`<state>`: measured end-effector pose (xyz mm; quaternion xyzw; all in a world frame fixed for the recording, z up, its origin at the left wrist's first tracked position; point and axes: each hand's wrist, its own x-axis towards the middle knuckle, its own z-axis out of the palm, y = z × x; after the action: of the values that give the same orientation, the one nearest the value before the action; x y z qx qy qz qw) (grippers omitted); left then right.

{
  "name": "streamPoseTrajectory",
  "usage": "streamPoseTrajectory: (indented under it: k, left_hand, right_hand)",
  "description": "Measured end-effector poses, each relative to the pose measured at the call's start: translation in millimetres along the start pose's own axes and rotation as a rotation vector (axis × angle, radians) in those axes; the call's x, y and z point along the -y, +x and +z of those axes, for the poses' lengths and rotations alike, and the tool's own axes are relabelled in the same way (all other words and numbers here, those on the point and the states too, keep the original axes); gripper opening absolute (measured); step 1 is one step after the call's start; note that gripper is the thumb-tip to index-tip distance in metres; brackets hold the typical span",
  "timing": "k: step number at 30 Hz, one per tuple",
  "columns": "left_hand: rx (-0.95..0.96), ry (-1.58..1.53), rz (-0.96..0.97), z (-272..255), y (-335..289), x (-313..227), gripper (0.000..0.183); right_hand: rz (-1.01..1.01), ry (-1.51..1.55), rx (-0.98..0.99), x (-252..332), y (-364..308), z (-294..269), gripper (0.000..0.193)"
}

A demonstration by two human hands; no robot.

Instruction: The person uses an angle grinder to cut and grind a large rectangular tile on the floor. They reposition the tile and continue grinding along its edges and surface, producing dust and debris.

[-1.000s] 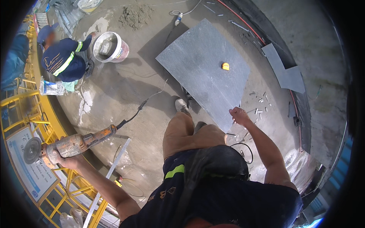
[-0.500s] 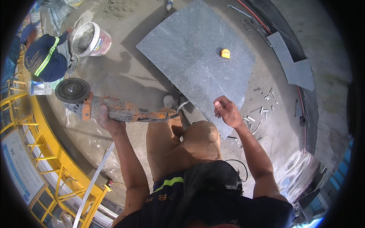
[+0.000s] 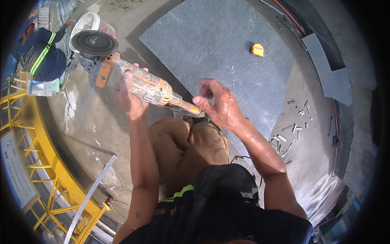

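My left hand [image 3: 132, 97] is wrapped round the body of a dusty orange angle grinder [image 3: 148, 86], holding it up in front of my knees. Its dark round disc [image 3: 95, 43] points to the upper left, and the narrow tail slopes down to the right. Beside that tail is my right hand [image 3: 222, 106], thumb out and fingers loosely bent apart, with nothing seen in it. The thumb is close to the tail's end; whether it touches, I cannot tell. Beyond lies a large grey tile [image 3: 215, 44], with a yellow tape measure [image 3: 257, 50] on it.
Small offcuts [image 3: 294, 128] litter the floor right of the tile. An L-shaped grey piece [image 3: 325, 69] lies farther right. At upper left a co-worker [image 3: 44, 53] crouches near a white bucket [image 3: 91, 22]. Yellow railing [image 3: 48, 150] curves along the left, near a pale strip [image 3: 90, 199].
The grinder has come up closer to my view and tilted, its tail now lower to the right. My right hand has moved left to the tail, its fingers loosening from a closed shape.
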<state>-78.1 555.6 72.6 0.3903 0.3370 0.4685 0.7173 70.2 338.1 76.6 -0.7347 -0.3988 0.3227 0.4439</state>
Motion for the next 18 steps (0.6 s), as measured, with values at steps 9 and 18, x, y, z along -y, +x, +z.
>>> streamPoseTrajectory:
  k: [9, 18]
  left_hand:
    - [0.091, 0.086, 0.017, 17, -40, 7, 0.072]
    - [0.091, 0.086, -0.119, 62, -77, -14, 0.070]
  right_hand:
    - [-0.129, -0.005, 0.249, 15, 0, 25, 0.104]
    - [0.182, 0.258, 0.329, 44, -5, 4, 0.113]
